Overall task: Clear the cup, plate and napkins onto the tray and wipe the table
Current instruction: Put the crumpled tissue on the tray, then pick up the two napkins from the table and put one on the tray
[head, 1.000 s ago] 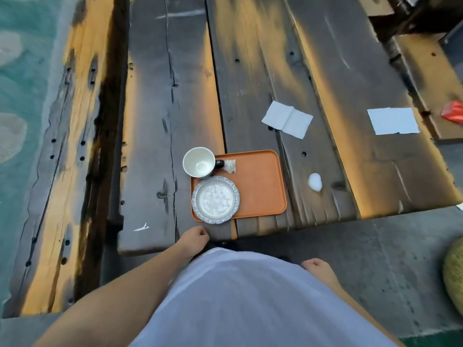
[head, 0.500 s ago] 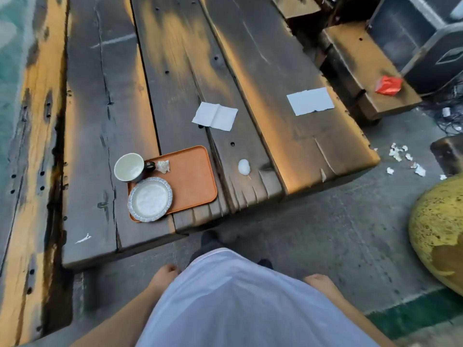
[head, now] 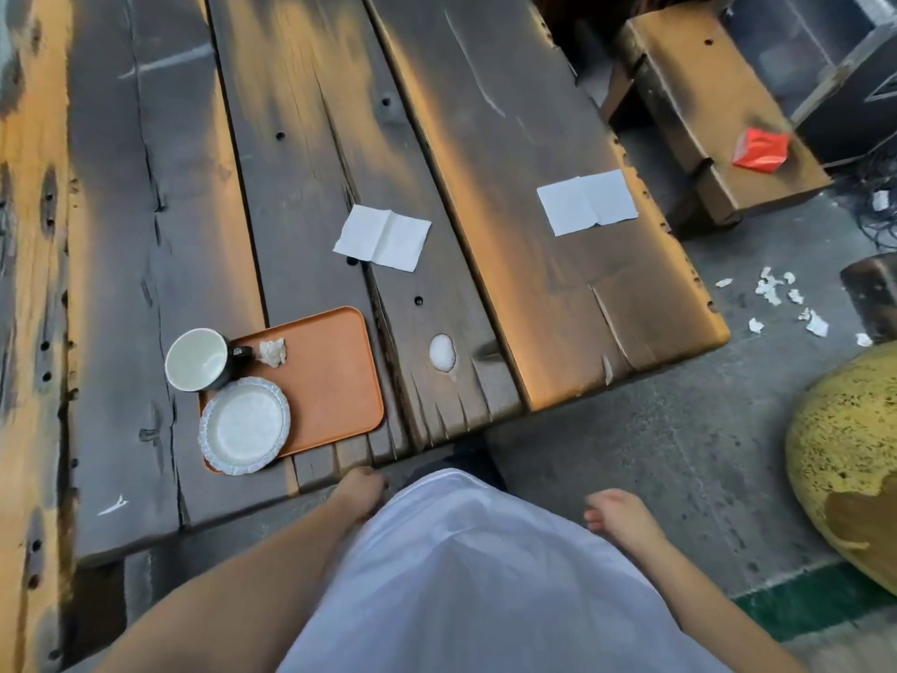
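An orange tray [head: 330,376] lies near the front edge of the dark wooden table [head: 509,153]. A white plate [head: 244,426] rests on the tray's near left corner. A dark cup with a white inside [head: 198,360] stands at the tray's far left corner, overhanging its edge, with a crumpled napkin [head: 273,352] beside it on the tray. Two flat white napkins [head: 382,238] [head: 586,201] lie farther back on the table. A small white blob [head: 442,352] sits right of the tray. My left hand [head: 360,489] hangs curled by the table edge; my right hand [head: 616,514] hangs loose over the floor. Both hold nothing.
A wooden bench [head: 713,104] with a red wrapper [head: 759,150] stands at the back right. Torn paper scraps [head: 786,303] litter the concrete floor. A large yellow speckled object [head: 854,454] sits on the floor at the right. Another bench [head: 29,284] runs along the left.
The view has swung right and pulled back from the table, then closed in a little. My left hand dropped from the table edge and now hangs near it again. Objects on the table stay put.
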